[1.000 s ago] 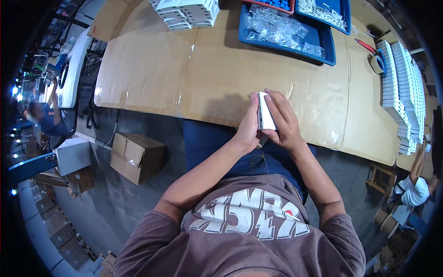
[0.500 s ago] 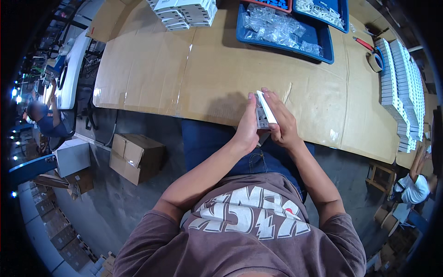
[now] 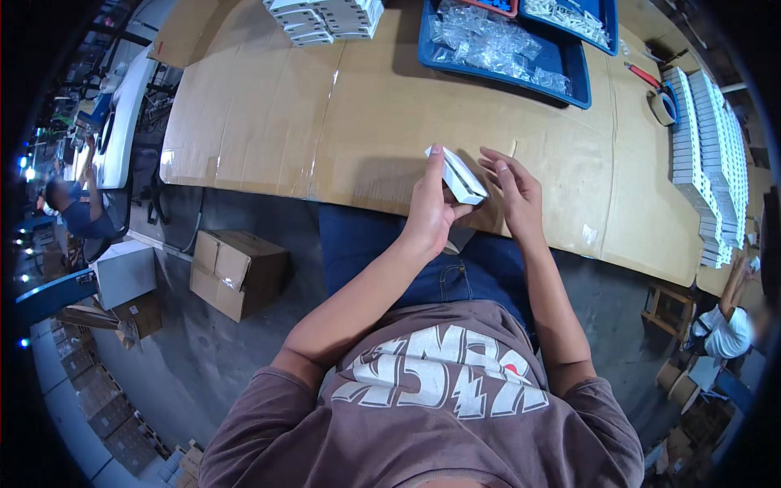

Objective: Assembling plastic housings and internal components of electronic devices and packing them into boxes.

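One small white box (image 3: 457, 176) sits just above the near edge of the cardboard-covered worktop (image 3: 268, 122), gripped in the left hand (image 3: 429, 207), whose fingers wrap it from below. The right hand (image 3: 512, 189), at its 3 o'clock, hovers just beside with fingers spread, apart from it. At 12 o'clock lies one blue tray (image 3: 500, 45) of clear bags; at 2 o'clock, rows of stacked white boxes (image 3: 712, 154); at 8 o'clock, a brown carton (image 3: 236, 272) on the floor.
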`<state>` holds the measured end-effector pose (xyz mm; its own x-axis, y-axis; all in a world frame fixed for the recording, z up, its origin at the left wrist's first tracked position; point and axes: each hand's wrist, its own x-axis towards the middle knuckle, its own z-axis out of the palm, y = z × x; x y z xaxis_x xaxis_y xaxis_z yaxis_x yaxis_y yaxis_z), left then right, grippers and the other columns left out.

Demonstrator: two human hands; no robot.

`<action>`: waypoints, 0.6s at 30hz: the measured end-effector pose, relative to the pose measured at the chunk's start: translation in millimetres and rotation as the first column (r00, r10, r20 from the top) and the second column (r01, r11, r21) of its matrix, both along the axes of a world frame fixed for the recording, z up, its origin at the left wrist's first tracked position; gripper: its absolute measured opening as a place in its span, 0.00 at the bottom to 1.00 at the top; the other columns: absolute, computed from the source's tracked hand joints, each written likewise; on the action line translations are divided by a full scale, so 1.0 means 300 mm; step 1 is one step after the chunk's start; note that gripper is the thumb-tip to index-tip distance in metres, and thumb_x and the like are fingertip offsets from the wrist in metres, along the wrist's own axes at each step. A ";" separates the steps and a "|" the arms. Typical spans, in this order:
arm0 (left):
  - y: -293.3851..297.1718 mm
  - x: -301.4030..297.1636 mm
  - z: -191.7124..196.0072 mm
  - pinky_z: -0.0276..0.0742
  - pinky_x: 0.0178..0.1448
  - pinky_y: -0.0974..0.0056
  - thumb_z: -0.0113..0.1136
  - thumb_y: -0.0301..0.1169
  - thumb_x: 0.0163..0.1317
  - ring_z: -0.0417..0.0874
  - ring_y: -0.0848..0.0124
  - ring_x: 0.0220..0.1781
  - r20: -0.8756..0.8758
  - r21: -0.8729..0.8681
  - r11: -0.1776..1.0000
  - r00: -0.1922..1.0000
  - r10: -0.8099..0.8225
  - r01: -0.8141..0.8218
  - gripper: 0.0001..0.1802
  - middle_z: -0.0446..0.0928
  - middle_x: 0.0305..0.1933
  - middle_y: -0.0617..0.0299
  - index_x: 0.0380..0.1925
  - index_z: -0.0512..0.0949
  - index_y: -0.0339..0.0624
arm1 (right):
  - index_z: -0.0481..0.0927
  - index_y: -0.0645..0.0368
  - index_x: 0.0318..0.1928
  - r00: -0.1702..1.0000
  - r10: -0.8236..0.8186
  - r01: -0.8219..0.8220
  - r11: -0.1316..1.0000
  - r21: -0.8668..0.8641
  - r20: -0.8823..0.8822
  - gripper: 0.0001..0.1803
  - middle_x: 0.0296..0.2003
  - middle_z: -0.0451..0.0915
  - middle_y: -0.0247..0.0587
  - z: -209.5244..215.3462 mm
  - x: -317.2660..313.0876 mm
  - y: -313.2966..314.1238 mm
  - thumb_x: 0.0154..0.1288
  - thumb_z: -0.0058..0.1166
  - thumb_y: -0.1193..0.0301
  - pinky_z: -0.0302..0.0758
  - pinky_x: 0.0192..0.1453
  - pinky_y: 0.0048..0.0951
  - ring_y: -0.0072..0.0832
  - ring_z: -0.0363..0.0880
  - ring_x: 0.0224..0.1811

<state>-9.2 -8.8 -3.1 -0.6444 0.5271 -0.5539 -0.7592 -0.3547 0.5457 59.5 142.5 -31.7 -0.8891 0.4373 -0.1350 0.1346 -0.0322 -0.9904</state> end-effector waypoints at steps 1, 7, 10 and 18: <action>0.003 0.000 -0.003 0.84 0.58 0.51 0.49 0.61 0.76 0.84 0.66 0.53 0.002 -0.001 1.000 1.000 -0.001 0.001 0.33 0.78 0.51 0.55 0.58 0.71 0.40 | 0.81 0.62 0.63 0.999 -0.030 0.031 0.999 -0.023 0.038 0.21 0.46 0.87 0.41 -0.008 0.000 0.001 0.83 0.47 0.60 0.77 0.55 0.24 0.21 0.81 0.49; 0.002 0.003 -0.057 0.81 0.61 0.56 0.54 0.55 0.75 0.82 0.66 0.54 -0.360 -0.145 0.989 0.931 -0.055 0.002 0.35 0.75 0.55 0.56 0.66 0.67 0.37 | 0.78 0.64 0.64 0.957 0.039 0.024 0.977 -0.212 0.288 0.29 0.55 0.83 0.46 0.118 -0.003 -0.044 0.81 0.47 0.52 0.80 0.55 0.32 0.29 0.83 0.51; 0.005 0.023 -0.036 0.73 0.68 0.55 0.58 0.50 0.72 0.76 0.60 0.61 -0.731 -0.187 0.973 0.681 -0.047 -0.135 0.39 0.70 0.60 0.51 0.72 0.61 0.33 | 0.78 0.63 0.64 0.945 0.133 -0.030 0.945 -0.325 0.299 0.32 0.53 0.83 0.45 0.169 -0.003 -0.067 0.80 0.46 0.47 0.80 0.52 0.31 0.30 0.84 0.48; -0.008 -0.015 -0.046 0.64 0.70 0.47 0.49 0.61 0.71 0.66 0.45 0.66 -0.962 -0.252 0.931 0.167 -0.214 -0.264 0.48 0.65 0.65 0.36 0.73 0.59 0.29 | 0.71 0.67 0.69 0.986 0.056 0.016 0.902 -0.431 0.154 0.32 0.52 0.82 0.46 0.212 -0.017 -0.203 0.80 0.51 0.52 0.76 0.58 0.27 0.27 0.80 0.54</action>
<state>-13.5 -11.1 -16.9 -0.7731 0.4645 0.4320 0.4847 -0.0066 0.8746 54.4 81.6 32.0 -0.8480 0.2870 -0.4455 0.2939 -0.4447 -0.8461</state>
